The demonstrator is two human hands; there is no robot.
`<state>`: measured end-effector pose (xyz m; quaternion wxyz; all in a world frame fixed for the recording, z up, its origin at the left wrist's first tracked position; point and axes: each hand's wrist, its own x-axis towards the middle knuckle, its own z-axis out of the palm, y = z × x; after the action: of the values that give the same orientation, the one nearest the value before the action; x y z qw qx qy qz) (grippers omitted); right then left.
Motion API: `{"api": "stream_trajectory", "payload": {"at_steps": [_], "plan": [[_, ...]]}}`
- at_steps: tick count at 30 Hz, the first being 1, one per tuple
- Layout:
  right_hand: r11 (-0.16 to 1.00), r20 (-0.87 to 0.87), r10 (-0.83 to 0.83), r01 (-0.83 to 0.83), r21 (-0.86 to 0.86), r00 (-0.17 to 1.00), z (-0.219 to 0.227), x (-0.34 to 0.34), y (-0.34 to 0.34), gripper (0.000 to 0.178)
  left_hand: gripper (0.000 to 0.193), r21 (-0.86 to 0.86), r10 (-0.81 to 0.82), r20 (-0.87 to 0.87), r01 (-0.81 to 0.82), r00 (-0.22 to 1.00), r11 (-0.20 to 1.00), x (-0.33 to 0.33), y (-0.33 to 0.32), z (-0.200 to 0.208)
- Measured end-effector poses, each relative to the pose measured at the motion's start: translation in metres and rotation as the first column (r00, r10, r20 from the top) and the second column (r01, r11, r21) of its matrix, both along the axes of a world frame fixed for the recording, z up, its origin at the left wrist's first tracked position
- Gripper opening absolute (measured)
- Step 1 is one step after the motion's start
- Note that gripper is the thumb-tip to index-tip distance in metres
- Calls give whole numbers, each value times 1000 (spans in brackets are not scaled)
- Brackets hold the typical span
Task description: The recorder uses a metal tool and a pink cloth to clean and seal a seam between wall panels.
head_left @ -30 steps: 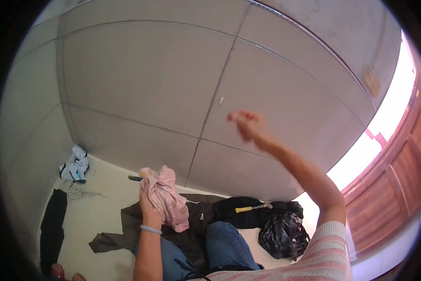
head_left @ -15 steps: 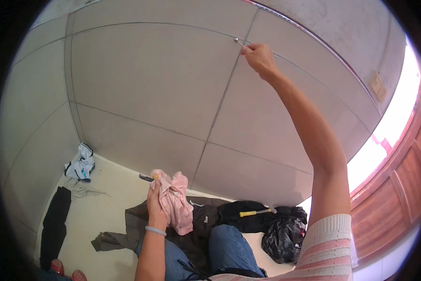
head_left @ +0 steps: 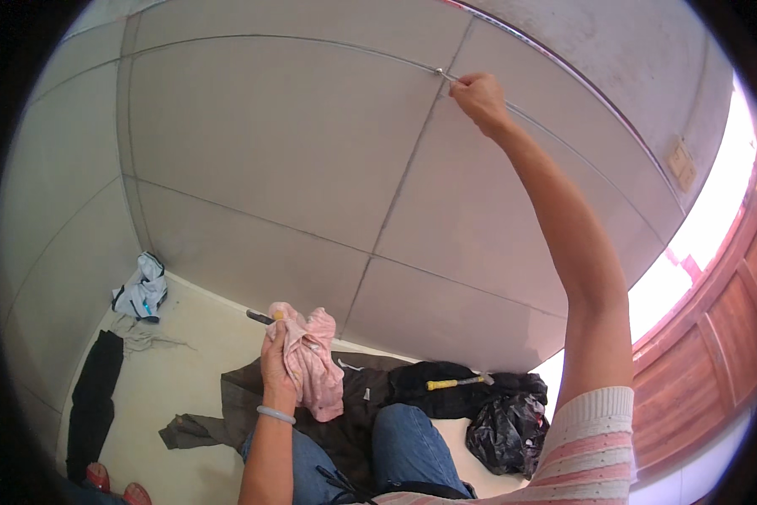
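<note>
My right arm is stretched up to the grey wall tiles (head_left: 277, 118). In my right hand (head_left: 481, 101), closed, is a thin metal tool (head_left: 442, 73) with a small shiny, rounded tip. That tip lies at the horizontal tile joint, close to where a vertical joint crosses it. Low in front of me, my left hand (head_left: 276, 358) is closed around a crumpled pink cloth (head_left: 315, 362). A dark-ended tool (head_left: 260, 317) with a yellow part also sticks out of this hand; the cloth hides the rest of it.
Dark brown clothing (head_left: 244, 391) lies by my knees. A hammer (head_left: 454, 383) with a yellow handle rests on black cloth, beside a black plastic bag (head_left: 504, 433). Grey-white cloth (head_left: 143, 290) and black cloth (head_left: 92, 404) lie leftward. A person's red shoes (head_left: 137, 494) show lower left; a wooden door (head_left: 698, 362) stands right.
My right hand has moved slightly right along the horizontal joint, bringing the metal tip nearer the vertical joint. The view has shifted a little. My left hand keeps its hold.
</note>
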<state>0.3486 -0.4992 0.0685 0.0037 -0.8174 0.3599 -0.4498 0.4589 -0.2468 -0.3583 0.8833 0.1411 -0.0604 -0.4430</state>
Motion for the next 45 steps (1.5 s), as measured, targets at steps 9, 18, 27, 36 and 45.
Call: {"api": "stream_trajectory", "payload": {"at_steps": [9,18,27,36,45], "plan": [[998,-28,-61,61,12,998,5,-32,1,23,34,16,-23,-22,24,999,1000,-5,-1,4],[974,-65,198,-189,129,978,-57,-59,52,19,36,-46,-18,-11,18,1000,999,-8,-2,11],[385,-4,722,-396,834,692,-283,-39,166,22,42,-101,-39,-40,35,998,994,-8,5,16],[528,-382,755,-151,836,533,-283,-71,150,20,45,-48,70,-41,-72,997,996,-9,5,16],[973,-30,226,-228,-49,974,-67,-49,43,20,38,-76,28,-22,-30,999,997,-5,-2,7]]}}
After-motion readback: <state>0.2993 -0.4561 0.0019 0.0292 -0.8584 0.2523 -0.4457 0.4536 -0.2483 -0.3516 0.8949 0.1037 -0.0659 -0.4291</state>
